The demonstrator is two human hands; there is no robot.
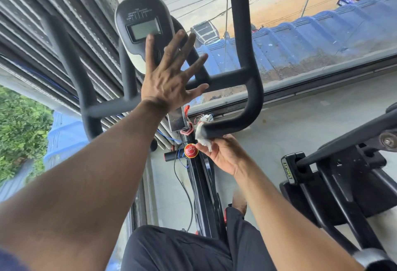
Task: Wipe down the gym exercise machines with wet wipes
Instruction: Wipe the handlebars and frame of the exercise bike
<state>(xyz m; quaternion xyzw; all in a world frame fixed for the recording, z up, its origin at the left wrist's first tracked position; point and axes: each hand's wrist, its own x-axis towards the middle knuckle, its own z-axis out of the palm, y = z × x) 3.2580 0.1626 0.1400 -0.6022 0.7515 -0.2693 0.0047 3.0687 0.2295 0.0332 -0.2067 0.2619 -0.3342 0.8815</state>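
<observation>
Here the right hand (223,154) pinches a crumpled white wet wipe (203,138) against the near end of the bike's black handlebar (247,90) to rub it, while the left hand (169,73) hovers flat and empty-fingered over the console (141,27) (probably for balance).

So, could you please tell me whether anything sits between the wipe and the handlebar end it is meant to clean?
Nothing visible does: the white wipe, pinched in the right hand, already lies against the near end of the right handlebar.
</observation>
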